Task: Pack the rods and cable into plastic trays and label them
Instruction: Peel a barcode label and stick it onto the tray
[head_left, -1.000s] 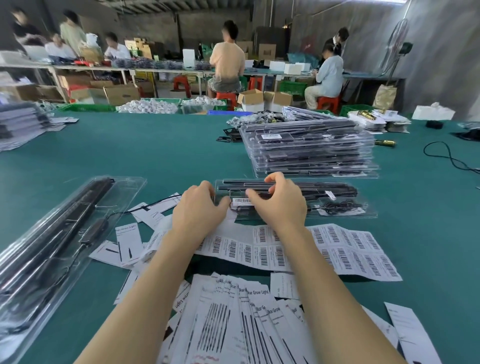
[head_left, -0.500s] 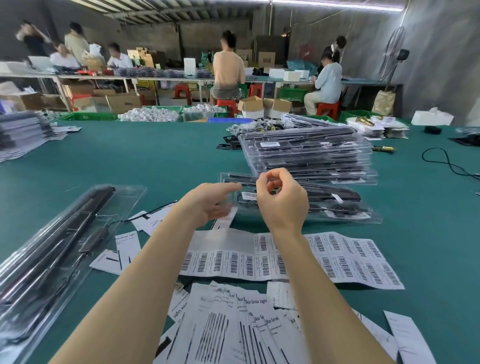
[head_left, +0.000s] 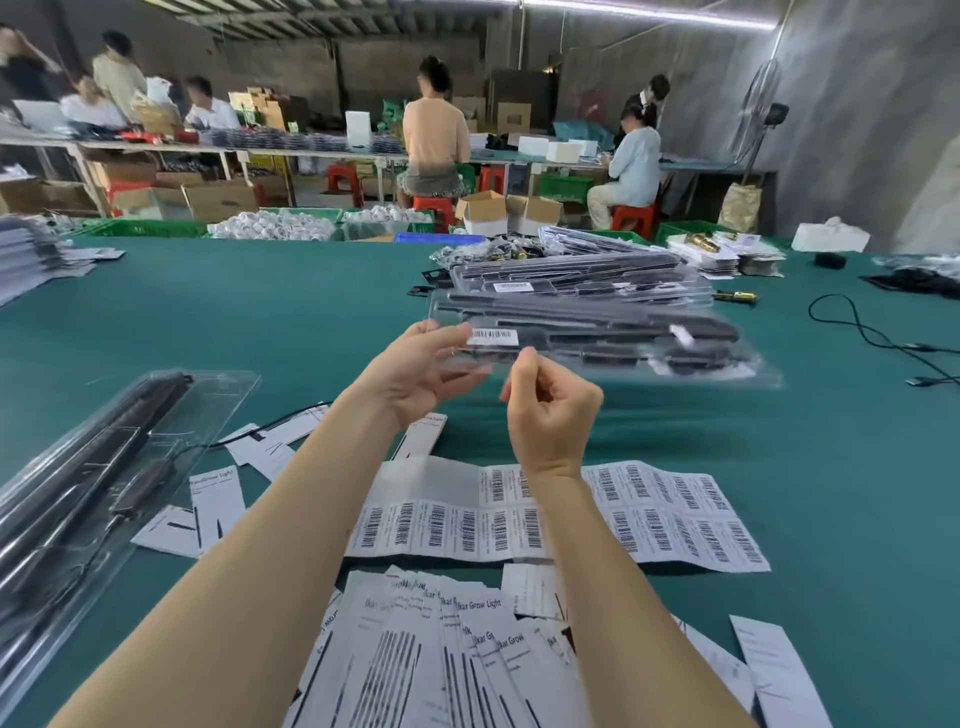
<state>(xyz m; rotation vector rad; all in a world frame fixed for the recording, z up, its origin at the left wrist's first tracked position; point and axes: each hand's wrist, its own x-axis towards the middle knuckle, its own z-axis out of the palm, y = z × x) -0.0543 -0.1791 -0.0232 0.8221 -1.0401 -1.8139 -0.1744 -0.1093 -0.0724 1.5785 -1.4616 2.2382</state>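
- The clear plastic clamshell tray (head_left: 597, 343), long and flat, with black rods and a coiled cable inside, is lifted off the green table (head_left: 260, 317) in front of the stack of finished trays (head_left: 582, 278); it looks blurred.
- A white barcode label (head_left: 492, 336) sits on its near left end.
- The left hand (head_left: 415, 379) holds that left end, fingers extended along the tray's edge with the thumb under it.
- The right hand (head_left: 550, 410) is curled just below the tray's near edge, forefinger and thumb close together; I cannot tell whether they pinch anything.
- Judged by its look, the tray is light but long, thin-walled and slick, likely to flex from one end; supporting both ends would suit it better.
- Below lie a sheet of barcode stickers (head_left: 571, 514), printed paper cards (head_left: 441, 649), and an open tray holding rods (head_left: 88, 478) at left.
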